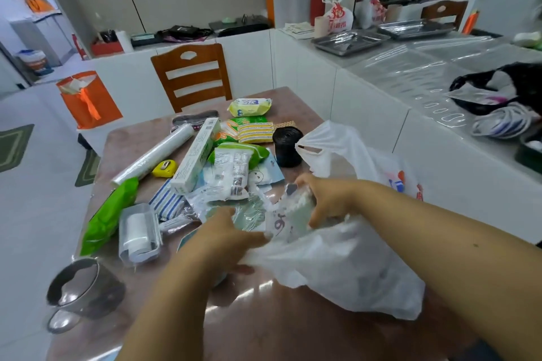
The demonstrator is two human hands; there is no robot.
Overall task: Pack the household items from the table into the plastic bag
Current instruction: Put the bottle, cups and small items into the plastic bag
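Observation:
A white plastic bag (pixel 346 267) lies on the table's near right, its mouth facing left. My left hand (pixel 225 239) grips the bag's near rim. My right hand (pixel 328 199) holds a clear packet with pale green contents (pixel 296 208) at the bag's mouth. Household items crowd the table behind: a film roll (pixel 155 152), a long white box (pixel 196 155), a yellow tape measure (pixel 164 168), a black bag roll (pixel 287 146), sponges (pixel 255 132), wipes packs (pixel 249 107), a green pouch (pixel 110 217) and a lint roller (pixel 137 233).
A metal cup (pixel 85 287) stands at the table's near left corner. A wooden chair (pixel 192 76) is at the far side, an orange bag (pixel 88 99) on the floor to its left. White counters with trays (pixel 349 42) run along the right.

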